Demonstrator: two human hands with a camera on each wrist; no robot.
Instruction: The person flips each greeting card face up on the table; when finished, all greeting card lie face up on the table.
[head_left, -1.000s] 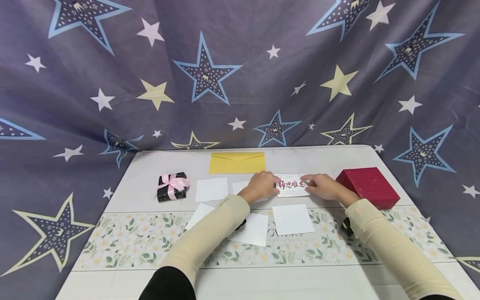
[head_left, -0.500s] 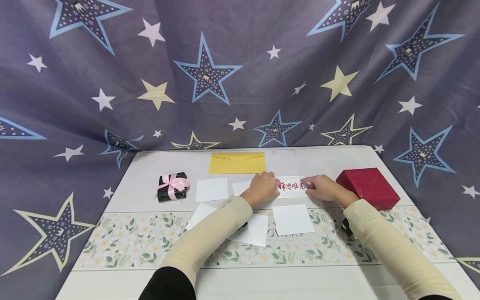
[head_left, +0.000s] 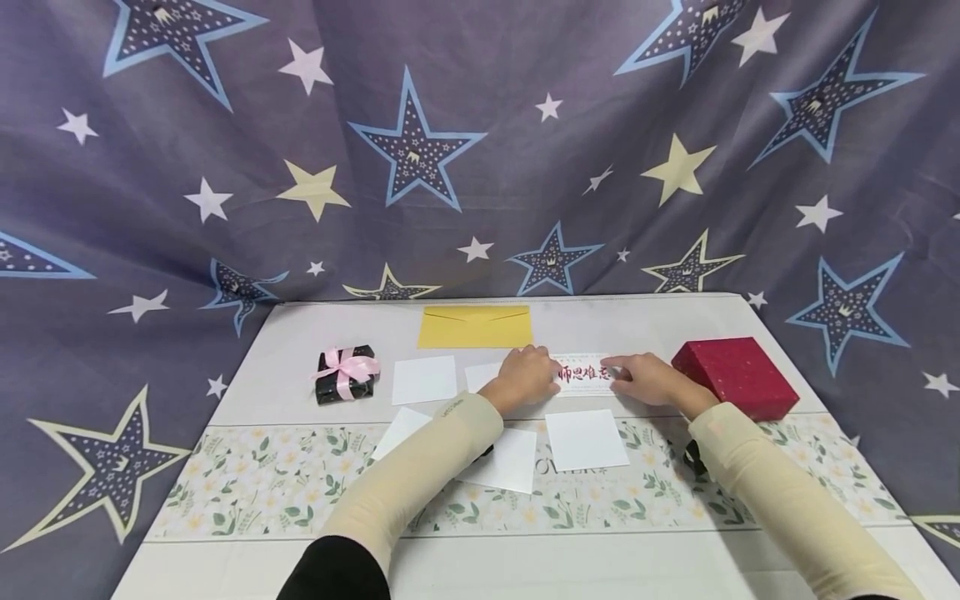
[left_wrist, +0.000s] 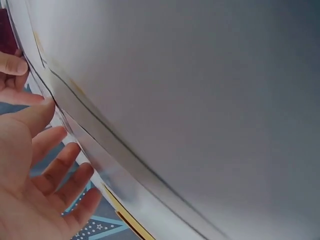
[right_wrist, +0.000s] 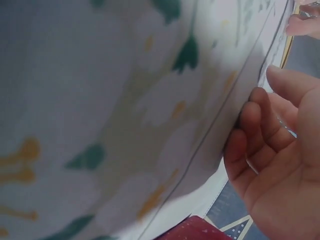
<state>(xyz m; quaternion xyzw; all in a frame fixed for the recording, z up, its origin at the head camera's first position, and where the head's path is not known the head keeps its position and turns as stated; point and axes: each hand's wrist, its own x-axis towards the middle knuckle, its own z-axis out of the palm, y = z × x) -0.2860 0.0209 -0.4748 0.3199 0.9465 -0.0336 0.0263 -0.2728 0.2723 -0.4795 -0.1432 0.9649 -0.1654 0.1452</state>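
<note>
A white card (head_left: pixel 583 375) printed with large red characters lies flat on the table between both hands in the head view. At its left end is my left hand (head_left: pixel 525 377), thumb and forefinger tips at the edge. My right hand (head_left: pixel 647 379) reaches the right end, its fingertips over the printed corner. In the left wrist view the left hand (left_wrist: pixel 35 170) has loosely spread fingers. The right wrist view shows the right hand (right_wrist: pixel 285 145) with bent fingers and the thumb a little apart. Neither wrist view clearly shows the card.
Several white paper squares (head_left: pixel 587 439) lie around the forearms. A yellow envelope (head_left: pixel 474 327) is at the back. A black gift box (head_left: pixel 343 387) with a pink bow stands left, and a red box (head_left: pixel 737 379) stands close by the right wrist.
The card has come down slightly toward me and now looks flatter against the table. Both hands have shifted only a little with it; the other things have stayed put.
</note>
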